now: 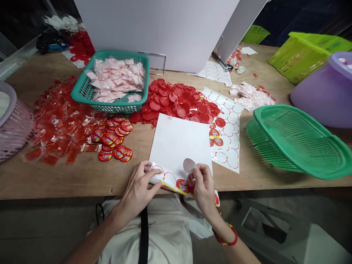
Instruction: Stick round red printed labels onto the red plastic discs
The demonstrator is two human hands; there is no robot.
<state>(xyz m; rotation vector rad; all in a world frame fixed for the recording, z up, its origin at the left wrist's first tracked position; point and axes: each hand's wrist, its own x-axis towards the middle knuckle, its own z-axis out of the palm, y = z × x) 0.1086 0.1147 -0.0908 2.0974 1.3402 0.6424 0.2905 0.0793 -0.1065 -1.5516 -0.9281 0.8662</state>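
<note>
1. The left hand [136, 191] is in a narrow shape and holds the left end of a long strip of white backing paper with round red-and-yellow printed labels [172, 182].
2. The right hand [203, 189] is narrow too. Its fingertips [199, 170] pinch the edge of a thin, pale round sticker [189, 165], just above the strip.
3. The strip lies between the two hands, close to the front edge of the wooden worktop [82, 179]. Its middle rests on a plain white paper sheet [178, 143], and its right end reaches past the worktop edge.
4. Just right of the plain sheet lies a white sheet with empty circle outlines [228, 128], partly under it.
5. Ahead of the hands is a heap of flat round red plastic discs [176, 102]. To the left are a small pile of round red printed labels [115, 139] and a wide spread of red plastic sachets [57, 124].
6. A teal plastic basket [121, 54] holds pink sachets [115, 79].
7. On the right stand a tilted green mesh basket [298, 143], a lime-green basket [305, 55] and a purple plastic tub [321, 99].
</note>
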